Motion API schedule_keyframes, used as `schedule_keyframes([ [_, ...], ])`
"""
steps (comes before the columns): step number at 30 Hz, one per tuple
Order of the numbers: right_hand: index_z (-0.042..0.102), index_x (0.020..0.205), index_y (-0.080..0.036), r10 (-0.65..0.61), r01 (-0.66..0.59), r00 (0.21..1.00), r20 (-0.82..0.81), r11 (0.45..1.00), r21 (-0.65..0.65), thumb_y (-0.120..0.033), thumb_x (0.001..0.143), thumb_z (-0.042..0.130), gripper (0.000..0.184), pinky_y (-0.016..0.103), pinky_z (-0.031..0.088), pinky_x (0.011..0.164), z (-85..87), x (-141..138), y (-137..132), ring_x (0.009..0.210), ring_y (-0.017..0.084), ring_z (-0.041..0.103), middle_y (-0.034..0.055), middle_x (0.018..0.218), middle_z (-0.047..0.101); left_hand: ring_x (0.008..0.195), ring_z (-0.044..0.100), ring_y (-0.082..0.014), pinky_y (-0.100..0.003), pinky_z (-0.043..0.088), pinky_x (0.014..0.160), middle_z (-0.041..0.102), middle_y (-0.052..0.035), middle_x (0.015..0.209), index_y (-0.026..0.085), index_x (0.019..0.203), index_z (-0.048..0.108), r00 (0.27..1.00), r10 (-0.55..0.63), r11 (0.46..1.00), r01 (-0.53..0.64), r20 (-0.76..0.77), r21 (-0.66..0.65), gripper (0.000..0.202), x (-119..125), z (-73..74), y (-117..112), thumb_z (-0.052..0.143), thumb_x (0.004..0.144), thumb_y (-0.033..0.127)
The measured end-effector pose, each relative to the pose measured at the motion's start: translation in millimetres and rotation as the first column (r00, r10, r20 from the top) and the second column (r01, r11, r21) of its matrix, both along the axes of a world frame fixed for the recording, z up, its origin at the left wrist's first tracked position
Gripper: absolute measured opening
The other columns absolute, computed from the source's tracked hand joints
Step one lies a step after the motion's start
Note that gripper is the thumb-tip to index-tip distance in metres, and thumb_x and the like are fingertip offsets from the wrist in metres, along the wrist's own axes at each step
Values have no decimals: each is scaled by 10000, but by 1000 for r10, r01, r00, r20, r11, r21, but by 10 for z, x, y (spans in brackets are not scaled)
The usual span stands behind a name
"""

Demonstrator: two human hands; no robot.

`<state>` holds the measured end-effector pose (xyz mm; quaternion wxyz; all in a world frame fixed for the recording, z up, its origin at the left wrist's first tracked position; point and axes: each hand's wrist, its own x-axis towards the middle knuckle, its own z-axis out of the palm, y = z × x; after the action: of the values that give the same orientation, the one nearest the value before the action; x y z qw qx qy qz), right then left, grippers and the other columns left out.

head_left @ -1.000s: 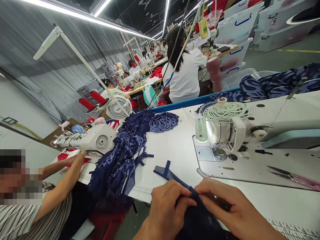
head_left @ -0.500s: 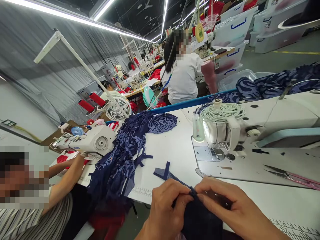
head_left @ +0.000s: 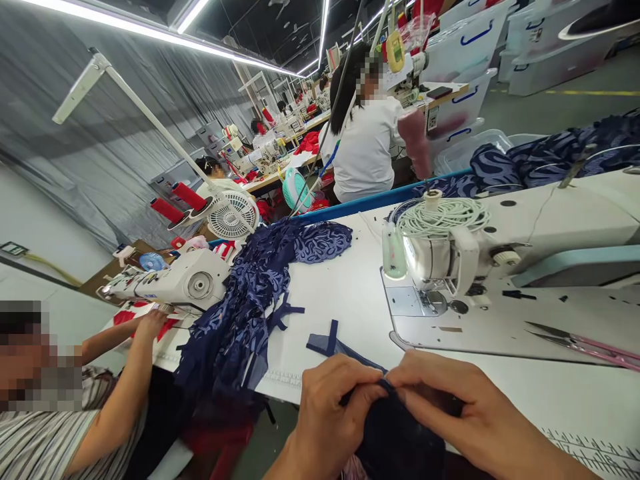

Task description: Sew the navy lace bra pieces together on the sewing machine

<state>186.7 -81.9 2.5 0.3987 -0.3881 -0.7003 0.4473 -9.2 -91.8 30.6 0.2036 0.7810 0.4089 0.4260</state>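
Nearest to us, our left hand (head_left: pixel 333 407) and right hand (head_left: pixel 457 400) meet over a piece of navy cloth (head_left: pixel 403 433). On each side thumb and forefinger pinch its edge, the two pinches side by side and all but touching; how the other fingers sit beneath the cloth we cannot tell. The dark body of the cloth hangs below the fingers, toward us, while a narrow band (head_left: pixel 350 352) runs the other way — long axis slanting forward and left to a crosswise strip (head_left: pixel 333 338) on the white table (head_left: pixel 320 287). Our left hand is the nearer to that end; our right is the nearer to the sewing machine (head_left: pixel 545 213), which stands forward and to the right, apart from the cloth.

Ruler marks (head_left: pixel 583 440) line the table's near edge, their numerals too blurred for us to read. Pink-handled snips (head_left: pixel 583 343) lie beside the machine, and a patterned navy pile (head_left: pixel 245 300) spreads to our left.

Past the pile, a co-worker's hands (head_left: pixel 153 321) rest at a second machine (head_left: pixel 190 280) — its small blue lettering we cannot make out. Farther off are a white fan (head_left: pixel 233 215), a person in a white top (head_left: pixel 367 150) and plastic bins (head_left: pixel 470 43).
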Motion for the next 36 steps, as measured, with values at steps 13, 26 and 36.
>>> schedule_keyframes([
  [13,695,914,-248,93,-105,992,90,983,149,-314,984,495,222,250,427,558,-18,78,25,618,129,558,9,717,599,665,658,-125,-198,522,627,712,-28,768,186,960,720,998,-20,1000,19,-54,-16,128,-2,4,-19,689,861,110],
  [26,666,1008,-273,102,-90,988,114,990,-106,-453,967,514,239,250,436,595,-125,179,131,677,147,561,-3,762,621,674,544,-103,-194,435,646,595,16,716,185,739,618,991,112,927,-79,70,-368,130,35,-86,-10,606,745,56],
  [36,638,979,-269,167,-172,972,164,985,13,-395,946,544,160,309,515,837,-131,244,125,979,200,601,71,1161,590,925,568,-173,-288,422,860,586,-28,912,195,787,605,972,151,865,-43,178,-500,110,24,-124,48,599,763,87],
])
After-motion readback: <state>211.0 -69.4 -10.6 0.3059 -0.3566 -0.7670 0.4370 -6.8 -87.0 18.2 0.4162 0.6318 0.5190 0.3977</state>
